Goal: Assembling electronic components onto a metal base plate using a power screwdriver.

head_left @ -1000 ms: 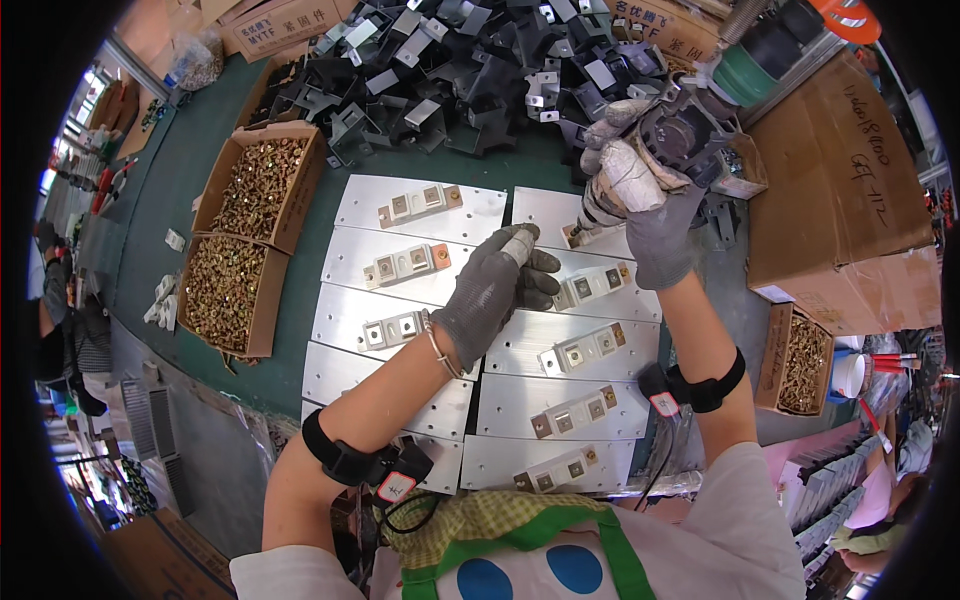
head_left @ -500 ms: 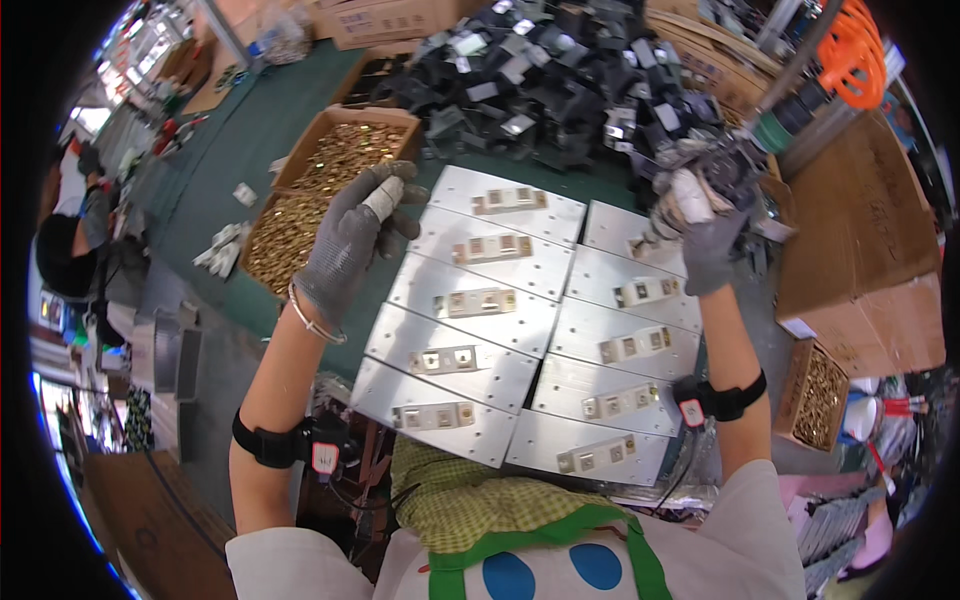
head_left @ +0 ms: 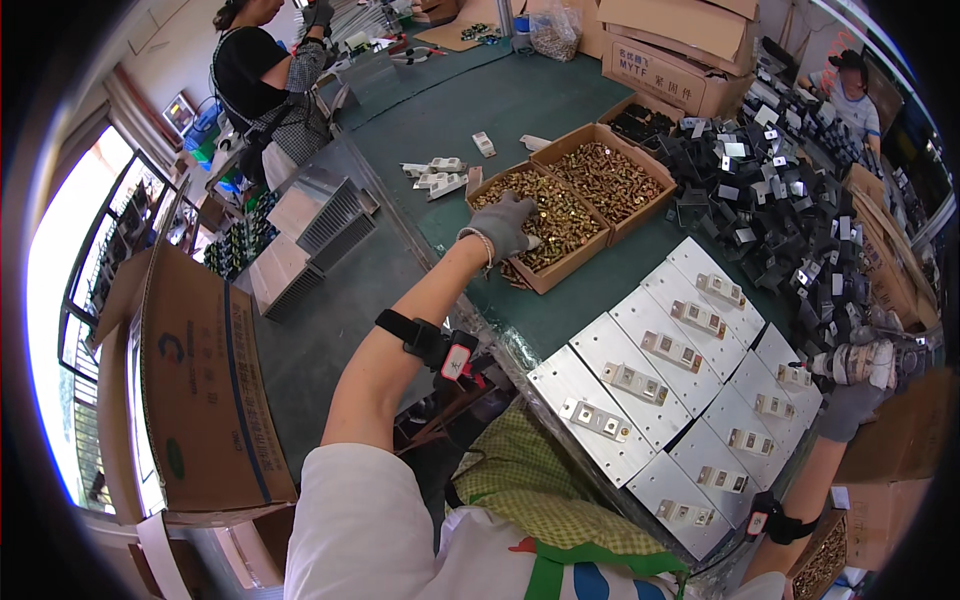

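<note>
My left hand (head_left: 503,228), in a grey glove, reaches into a cardboard box of brass-coloured screws (head_left: 560,222). Its fingers are apart and touch the heap; no screw shows between them. At the right, my gloved right hand (head_left: 852,408) is closed around a tool wrapped in pale tape (head_left: 858,364); the tool's kind is unclear. Between my hands lie two rows of flat silver metal plates (head_left: 590,362). Small slotted metal brackets (head_left: 636,383) sit across them, one on each plate. The tool is close to the far bracket of the right row.
A second box of screws (head_left: 615,185) adjoins the first. Black metal brackets (head_left: 760,200) are heaped behind the plates. Pale small parts (head_left: 436,176) lie left of the boxes. Finned metal blocks (head_left: 318,225) and a large carton (head_left: 205,390) stand left. Two other people are farther off.
The view has swung left. My left hand has gone from beside the plates into the screw box. My right hand still grips the tape-wrapped tool by the right row.
</note>
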